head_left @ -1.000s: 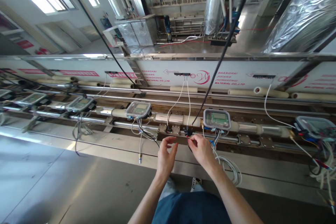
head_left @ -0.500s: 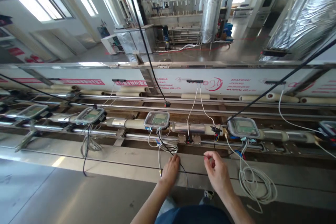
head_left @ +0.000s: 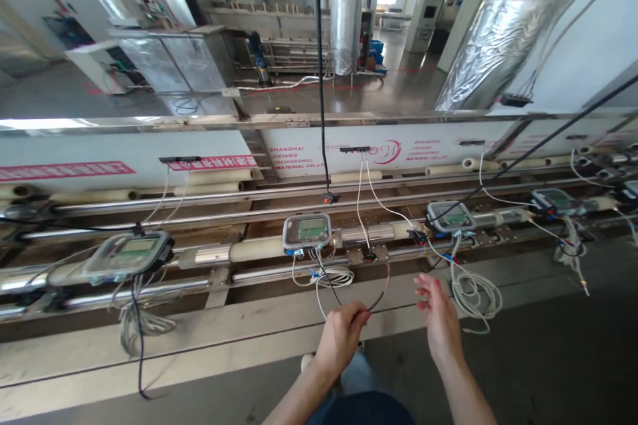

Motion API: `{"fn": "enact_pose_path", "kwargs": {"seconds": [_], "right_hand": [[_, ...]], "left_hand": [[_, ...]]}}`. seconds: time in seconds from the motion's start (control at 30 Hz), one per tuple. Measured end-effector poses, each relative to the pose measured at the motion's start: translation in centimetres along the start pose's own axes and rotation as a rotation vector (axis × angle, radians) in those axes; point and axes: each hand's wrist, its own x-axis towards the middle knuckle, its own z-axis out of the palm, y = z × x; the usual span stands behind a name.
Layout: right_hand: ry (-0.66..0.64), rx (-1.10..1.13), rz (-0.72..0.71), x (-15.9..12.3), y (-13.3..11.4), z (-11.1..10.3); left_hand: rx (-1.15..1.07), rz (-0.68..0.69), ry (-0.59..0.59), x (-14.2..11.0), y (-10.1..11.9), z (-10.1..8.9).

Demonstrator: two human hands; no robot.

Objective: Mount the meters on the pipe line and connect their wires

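Note:
My left hand [head_left: 341,335] is closed around a thin black cable [head_left: 375,303] that loops up from my fingers toward the pipe rail. That cable runs from the wires under a flow meter with a small display [head_left: 306,231], which sits on the steel pipe [head_left: 371,232] just above my hand. My right hand [head_left: 438,315] hovers to the right with fingers spread, holding nothing. It is nearest to a coil of white cable [head_left: 473,295] that hangs below the second meter [head_left: 451,216].
More meters sit along the pipe at the left [head_left: 127,254] and far right [head_left: 555,199]. A black cable [head_left: 319,73] hangs from above to a red connector [head_left: 329,198]. A stainless ledge [head_left: 199,329] runs in front. A white panel with red lettering [head_left: 299,149] stands behind.
My view has swung to the left along the line. My left hand has left the ledge and closed on the black cable. My right hand has gone from pinched to spread.

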Motion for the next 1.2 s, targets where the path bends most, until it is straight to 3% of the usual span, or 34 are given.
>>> {"fn": "enact_pose_path", "kwargs": {"seconds": [0.07, 0.2, 0.33, 0.6, 0.8, 0.97, 1.2], "right_hand": [[-0.113, 0.049, -0.01, -0.1, -1.1, 1.2], [-0.484, 0.066, -0.002, -0.2, -2.3, 4.4], [-0.648, 0.078, 0.014, 0.4, -2.6, 6.3], [-0.775, 0.052, -0.051, 0.4, -3.3, 6.6], [-0.784, 0.043, -0.062, -0.3, -3.4, 6.9], [-0.767, 0.082, -0.09, -1.5, -4.3, 7.6], [-0.749, 0.07, -0.111, -2.6, -5.1, 7.7]], "left_hand": [[-0.04, -0.035, 0.016, 0.1, 0.6, -0.3], [-0.06, -0.054, 0.035, 0.3, 0.6, -0.2], [-0.111, -0.078, 0.061, 0.3, 1.0, -0.2], [-0.422, -0.063, 0.328, 3.3, 3.7, -2.0], [-0.601, -0.103, 0.329, 4.1, 4.3, -3.1], [-0.626, -0.111, 0.244, 3.5, 4.5, -4.5], [-0.647, -0.078, 0.245, 3.0, 4.2, -4.9]]}}
